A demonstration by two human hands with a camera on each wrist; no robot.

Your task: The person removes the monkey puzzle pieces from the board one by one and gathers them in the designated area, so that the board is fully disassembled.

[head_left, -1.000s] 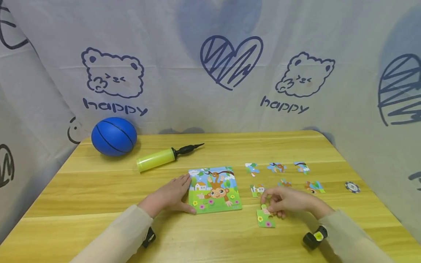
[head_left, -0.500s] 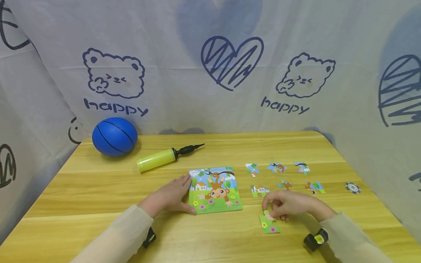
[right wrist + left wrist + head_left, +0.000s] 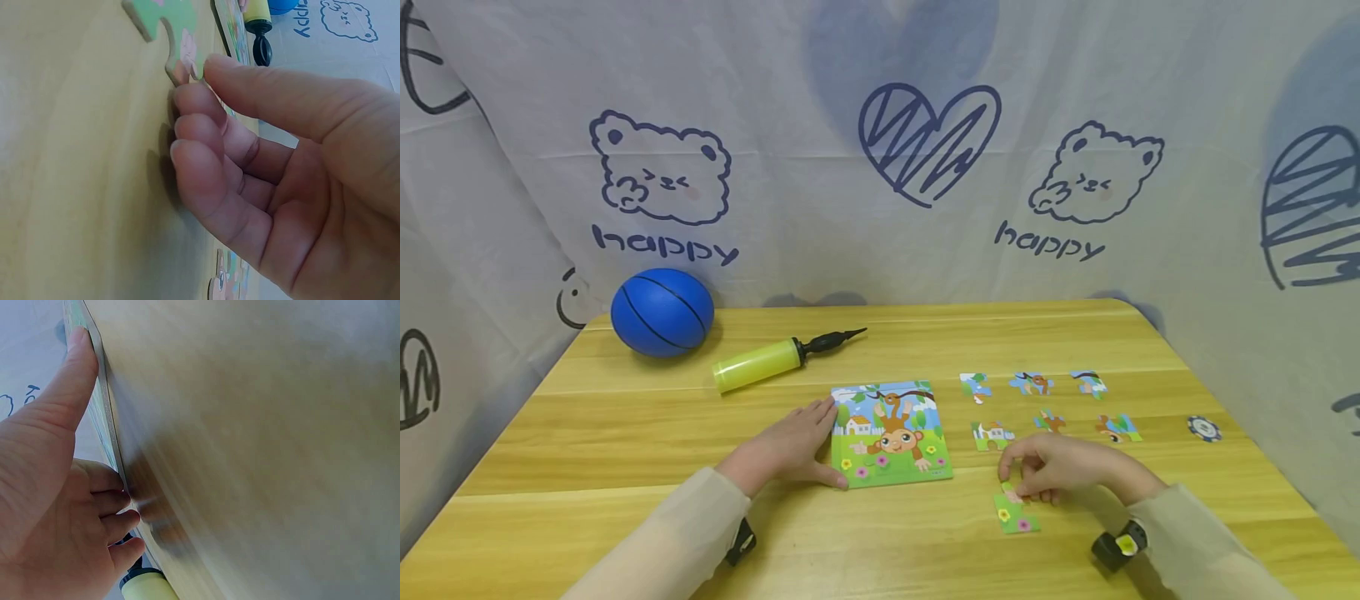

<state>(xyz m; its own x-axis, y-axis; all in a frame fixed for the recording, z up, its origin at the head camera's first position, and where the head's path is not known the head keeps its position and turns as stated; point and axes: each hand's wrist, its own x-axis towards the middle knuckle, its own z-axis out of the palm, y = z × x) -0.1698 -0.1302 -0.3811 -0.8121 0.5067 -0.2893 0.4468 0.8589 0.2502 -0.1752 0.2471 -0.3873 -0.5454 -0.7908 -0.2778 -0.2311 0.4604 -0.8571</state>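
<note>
My left hand (image 3: 790, 443) rests along the left edge of a square puzzle board (image 3: 891, 433) showing a monkey hanging from a branch. Its thumb lies at the board's lower left corner; in the left wrist view the fingers reach along the board's side. With curled fingers, my right hand (image 3: 1071, 467) pinches a green corner puzzle piece (image 3: 1015, 515) with yellow and pink flowers by its upper end, thumb and forefinger at the tab. In the right wrist view that piece (image 3: 181, 37) is close over the table, partly covered by the fingertips.
Several loose puzzle pieces lie in two rows beyond the right hand, among them a house piece (image 3: 991, 435) and a branch piece (image 3: 1087, 382). A poker chip (image 3: 1204, 427) is at the right. Behind the board are a yellow-green hand pump (image 3: 758, 367) and a blue ball (image 3: 662, 312).
My right hand has drawn the corner piece slightly right and toward the front, away from the house piece. The left hand and board have stayed in place.
</note>
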